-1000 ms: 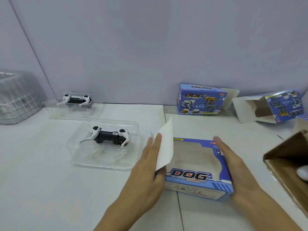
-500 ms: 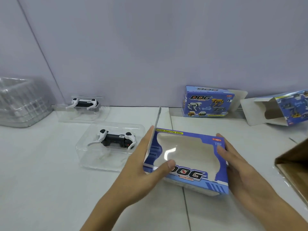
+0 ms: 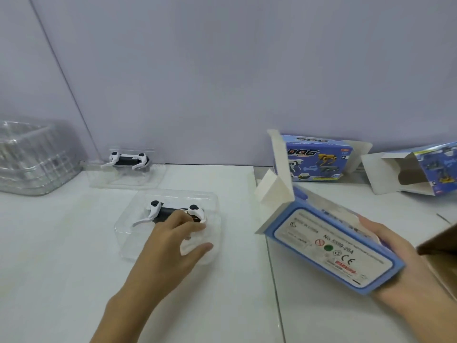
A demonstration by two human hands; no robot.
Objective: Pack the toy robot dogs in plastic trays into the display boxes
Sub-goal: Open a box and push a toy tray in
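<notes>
White table (image 3: pixel 61 243) under trays (image 3: pixel 170 226), boxes (image 3: pixel 319 157)

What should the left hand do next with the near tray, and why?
Probably grip the near tray and lift it toward the display box. The left hand already rests on that tray, and the right hand holds the box tilted, its end flaps open toward the tray.
</notes>
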